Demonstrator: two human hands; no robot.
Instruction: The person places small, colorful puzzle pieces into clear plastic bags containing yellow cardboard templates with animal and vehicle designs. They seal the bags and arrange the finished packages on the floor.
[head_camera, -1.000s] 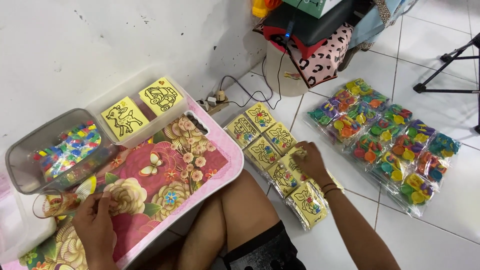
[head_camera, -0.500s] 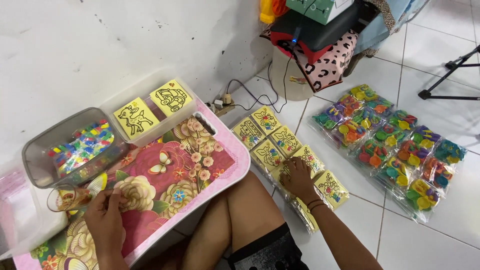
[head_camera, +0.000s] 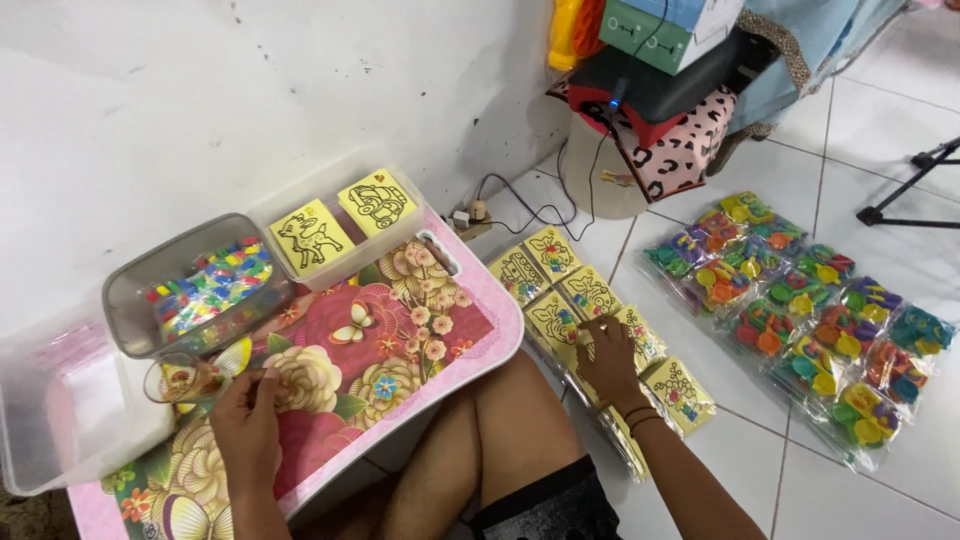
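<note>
Our right hand (head_camera: 607, 355) flat, fingers spread on yellow card packs (head_camera: 590, 300), row running away; left hand (head_camera: 245, 425) pinches small packet (head_camera: 185, 380).

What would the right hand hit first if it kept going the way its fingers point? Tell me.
The right hand points up the floor toward the wall, so it would likely meet the yellow picture packets just ahead of its fingertips, though depth is hard to judge.

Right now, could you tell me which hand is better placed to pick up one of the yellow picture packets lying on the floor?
The right hand: it already rests on the yellow picture packets, while the left hand is over the floral tray.
</note>
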